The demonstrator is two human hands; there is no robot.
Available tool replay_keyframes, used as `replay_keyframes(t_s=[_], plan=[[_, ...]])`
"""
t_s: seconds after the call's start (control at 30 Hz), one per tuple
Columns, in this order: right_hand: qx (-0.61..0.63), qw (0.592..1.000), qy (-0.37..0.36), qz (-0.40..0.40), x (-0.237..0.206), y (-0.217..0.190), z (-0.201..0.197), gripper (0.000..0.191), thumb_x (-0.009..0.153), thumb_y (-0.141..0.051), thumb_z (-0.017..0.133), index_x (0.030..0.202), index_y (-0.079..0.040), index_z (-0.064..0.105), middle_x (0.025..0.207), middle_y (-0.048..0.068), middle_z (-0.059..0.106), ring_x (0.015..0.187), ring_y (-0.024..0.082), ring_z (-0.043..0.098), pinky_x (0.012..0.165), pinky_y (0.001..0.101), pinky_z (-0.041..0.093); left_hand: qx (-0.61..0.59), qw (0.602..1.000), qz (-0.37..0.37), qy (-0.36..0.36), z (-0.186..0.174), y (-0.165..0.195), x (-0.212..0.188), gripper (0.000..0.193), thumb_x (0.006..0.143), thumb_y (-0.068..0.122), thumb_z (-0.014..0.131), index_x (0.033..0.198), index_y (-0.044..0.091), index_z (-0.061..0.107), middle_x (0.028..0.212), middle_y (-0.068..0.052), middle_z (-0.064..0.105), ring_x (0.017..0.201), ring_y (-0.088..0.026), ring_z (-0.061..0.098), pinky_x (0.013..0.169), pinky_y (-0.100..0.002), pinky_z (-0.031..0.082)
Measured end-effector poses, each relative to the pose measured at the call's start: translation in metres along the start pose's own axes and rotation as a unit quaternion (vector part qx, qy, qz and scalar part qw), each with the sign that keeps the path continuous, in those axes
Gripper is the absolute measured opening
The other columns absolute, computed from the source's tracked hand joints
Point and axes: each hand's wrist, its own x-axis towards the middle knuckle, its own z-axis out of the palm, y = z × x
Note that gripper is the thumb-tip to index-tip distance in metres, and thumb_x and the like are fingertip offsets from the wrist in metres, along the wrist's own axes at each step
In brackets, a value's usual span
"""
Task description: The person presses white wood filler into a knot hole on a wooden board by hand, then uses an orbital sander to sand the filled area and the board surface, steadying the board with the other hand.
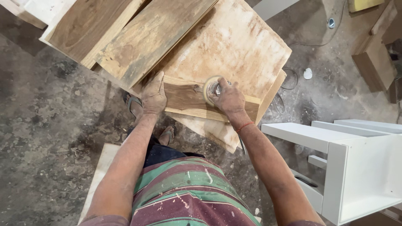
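Biggest item: the pale, scuffed plywood sheet [234, 46] serving as your work surface; everything below is placed relative to it. Grey dusty concrete floor [50, 125] all round it. White painted cabinet carcass [356, 167] stands well off its near right corner. Two weathered brown planks [142, 42] lie stacked over its far left part, angled.

Workpiece: short dark-brown wood board with pale edges [188, 98], flat on the sheet's near edge, running left to right and overhanging slightly toward you.

Your left hand [153, 94] is spread flat, palm down, pressing the board's left end against the sheet; it grips nothing.

Your right hand [228, 98] is closed over a small power sander, body mostly hidden under the fingers. Its round tan sanding disc [209, 88] sits on the board's top face, around mid-length, just left of your knuckles. Can't tell if the disc is spinning.

Thin red band [244, 126] on your right wrist. Sandalled feet [135, 104] on the floor under the sheet's near left edge.
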Motion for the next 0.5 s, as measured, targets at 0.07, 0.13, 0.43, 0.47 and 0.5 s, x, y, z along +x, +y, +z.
replay_keyframes(t_s=[0.07,0.13,0.43,0.47,0.5], plan=[[0.013,1.0,0.014,-0.008,0.0,-0.002,0.004,0.066,0.084,-0.052,0.079,0.137,-0.024,0.053,0.117,0.028,0.056,0.097,0.043,0.07,0.078,0.049,0.061,-0.009,1.0,-0.006,-0.01,0.0,0.0,0.0,0.03,0.108,0.018,0.058,0.136,0.011,0.067,0.132,-0.015,0.071,0.123,-0.031,0.068,0.107,-0.04,0.052],[0.021,0.999,0.027,-0.013,0.0,-0.004,0.007,0.064,0.082,-0.05,0.081,0.135,-0.025,0.055,0.116,0.026,0.058,0.097,0.043,0.07,0.079,0.049,0.061,-0.002,1.0,-0.009,-0.012,0.001,0.0,0.001,0.031,0.108,0.018,0.057,0.137,0.011,0.067,0.131,-0.015,0.071,0.122,-0.032,0.067,0.106,-0.04,0.052],[0.012,0.999,-0.004,-0.047,-0.002,-0.024,0.016,0.063,0.092,-0.051,0.073,0.141,-0.017,0.051,0.115,0.027,0.055,0.081,0.036,0.073,0.058,0.04,0.066,0.019,1.0,-0.004,-0.013,0.002,-0.003,-0.001,0.031,0.107,0.016,0.056,0.136,0.012,0.067,0.131,-0.015,0.071,0.122,-0.033,0.067,0.106,-0.042,0.051],[0.009,0.998,-0.003,-0.054,-0.003,-0.027,0.017,0.063,0.093,-0.051,0.072,0.141,-0.016,0.051,0.115,0.027,0.056,0.08,0.035,0.074,0.056,0.0391,0.065,0.017,1.0,-0.001,-0.013,0.003,-0.004,-0.001,0.032,0.107,0.016,0.055,0.136,0.012,0.067,0.131,-0.015,0.071,0.122,-0.033,0.067,0.106,-0.042,0.051],[0.01,0.998,-0.006,-0.057,-0.004,-0.03,0.017,0.063,0.092,-0.051,0.072,0.141,-0.017,0.051,0.115,0.027,0.055,0.081,0.036,0.073,0.058,0.0405,0.065,0.016,1.0,0.002,-0.013,0.003,-0.005,-0.001,0.032,0.107,0.015,0.055,0.136,0.012,0.067,0.131,-0.015,0.071,0.122,-0.032,0.067,0.107,-0.042,0.051]])
